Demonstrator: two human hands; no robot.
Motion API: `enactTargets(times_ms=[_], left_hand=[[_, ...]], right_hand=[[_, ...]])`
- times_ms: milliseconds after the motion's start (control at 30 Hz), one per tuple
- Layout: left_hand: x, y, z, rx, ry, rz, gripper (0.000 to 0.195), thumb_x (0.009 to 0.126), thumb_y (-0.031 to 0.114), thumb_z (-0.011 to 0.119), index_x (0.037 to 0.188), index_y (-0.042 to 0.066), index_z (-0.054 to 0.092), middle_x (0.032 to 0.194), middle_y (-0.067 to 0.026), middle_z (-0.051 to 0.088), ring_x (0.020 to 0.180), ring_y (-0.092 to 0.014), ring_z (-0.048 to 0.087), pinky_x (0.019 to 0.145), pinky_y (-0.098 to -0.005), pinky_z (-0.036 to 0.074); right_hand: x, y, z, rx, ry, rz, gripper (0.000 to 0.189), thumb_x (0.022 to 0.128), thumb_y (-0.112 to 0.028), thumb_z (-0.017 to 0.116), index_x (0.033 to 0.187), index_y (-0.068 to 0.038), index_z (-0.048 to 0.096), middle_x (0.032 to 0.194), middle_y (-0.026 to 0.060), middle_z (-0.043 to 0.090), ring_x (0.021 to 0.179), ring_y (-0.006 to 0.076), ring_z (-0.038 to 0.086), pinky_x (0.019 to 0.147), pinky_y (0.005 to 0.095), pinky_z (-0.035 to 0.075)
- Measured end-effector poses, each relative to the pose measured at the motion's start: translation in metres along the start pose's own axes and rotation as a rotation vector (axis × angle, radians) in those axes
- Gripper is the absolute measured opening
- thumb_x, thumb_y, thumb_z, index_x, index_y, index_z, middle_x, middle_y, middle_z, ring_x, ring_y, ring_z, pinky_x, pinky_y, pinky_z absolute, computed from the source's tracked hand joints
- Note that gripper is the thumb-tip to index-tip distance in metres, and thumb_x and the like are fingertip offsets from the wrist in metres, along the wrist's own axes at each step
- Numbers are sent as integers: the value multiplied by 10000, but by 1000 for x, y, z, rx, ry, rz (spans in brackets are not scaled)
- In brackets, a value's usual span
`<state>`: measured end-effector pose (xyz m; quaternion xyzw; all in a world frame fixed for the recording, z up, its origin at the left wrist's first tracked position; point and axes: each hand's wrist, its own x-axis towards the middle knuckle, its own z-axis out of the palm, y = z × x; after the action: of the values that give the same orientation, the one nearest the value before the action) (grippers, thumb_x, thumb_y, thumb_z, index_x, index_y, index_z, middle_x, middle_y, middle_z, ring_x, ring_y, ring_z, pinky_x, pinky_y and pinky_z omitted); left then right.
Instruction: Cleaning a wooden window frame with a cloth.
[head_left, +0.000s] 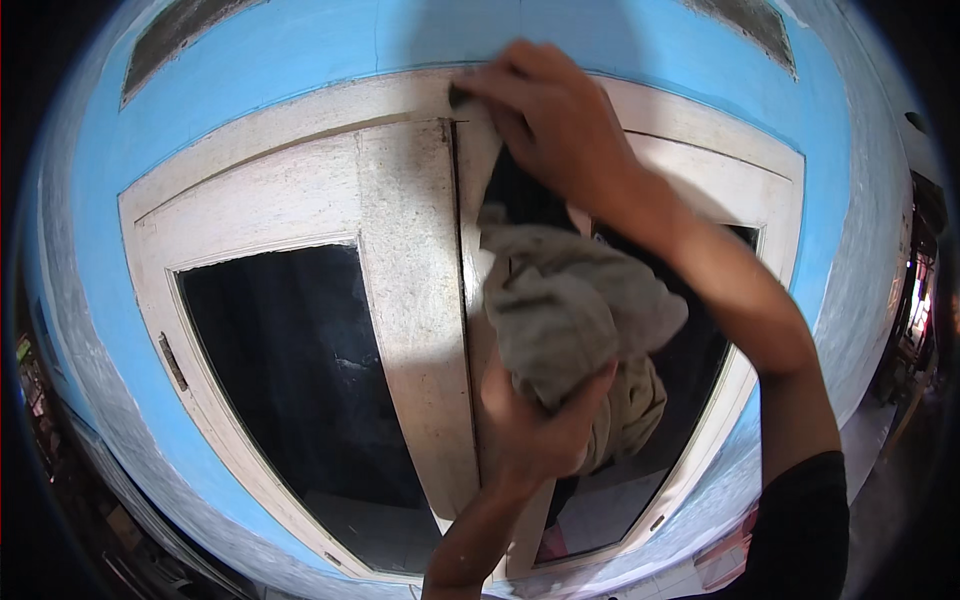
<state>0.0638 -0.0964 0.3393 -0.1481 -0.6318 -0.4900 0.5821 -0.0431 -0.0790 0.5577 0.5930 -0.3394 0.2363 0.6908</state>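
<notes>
My left hand (536, 431) grips a bunched grey-beige cloth (559, 322) in front of the right window panel. A fold of olive-tan cloth (626, 412) shows behind that hand; whether it is the same piece I cannot tell. Higher up, my right hand (544, 105) is raised against the top of the white door frame (315, 112), blurred. Its fingers close on a small dark piece (459, 96) near the seam of the two panels. A black patch (521, 187) shows below the right hand, perhaps hanging cloth.
Two white wooden panels with dark glass (300, 390) meet at a narrow vertical seam (461, 300). A metal hinge (172, 361) sits on the left edge. Blue wall (247, 67) surrounds the frame, with dark vent openings (180, 37) above. Cluttered objects line the far right.
</notes>
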Motion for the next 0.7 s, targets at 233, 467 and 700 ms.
enactTargets(times_ms=[233, 467, 700], left_hand=[[-42, 13, -4, 11, -125, 29, 532, 726, 119, 822, 1174, -32, 579, 1118, -167, 642, 1012, -281, 656, 867, -372, 513], [-42, -8, -10, 71, -145, -54, 537, 691, 170, 838, 1129, -38, 608, 1080, -185, 656, 984, -322, 669, 857, -373, 523], [-111, -6, -11, 146, -150, 90, 554, 652, 185, 841, 1107, -47, 626, 1019, -203, 665, 931, -354, 677, 812, -404, 542]], right_hand=[[-54, -41, -22, 114, -246, -122, 203, 786, -62, 643, 983, -54, 695, 923, 90, 619, 872, 284, 596, 753, 372, 515], [-44, -36, -10, -5, -155, -77, 202, 806, -44, 682, 1007, -37, 703, 981, 90, 660, 870, 277, 621, 757, 369, 517], [-83, -72, -37, 163, -271, -142, 175, 763, -62, 630, 930, -50, 680, 894, 63, 591, 844, 229, 583, 745, 317, 508]])
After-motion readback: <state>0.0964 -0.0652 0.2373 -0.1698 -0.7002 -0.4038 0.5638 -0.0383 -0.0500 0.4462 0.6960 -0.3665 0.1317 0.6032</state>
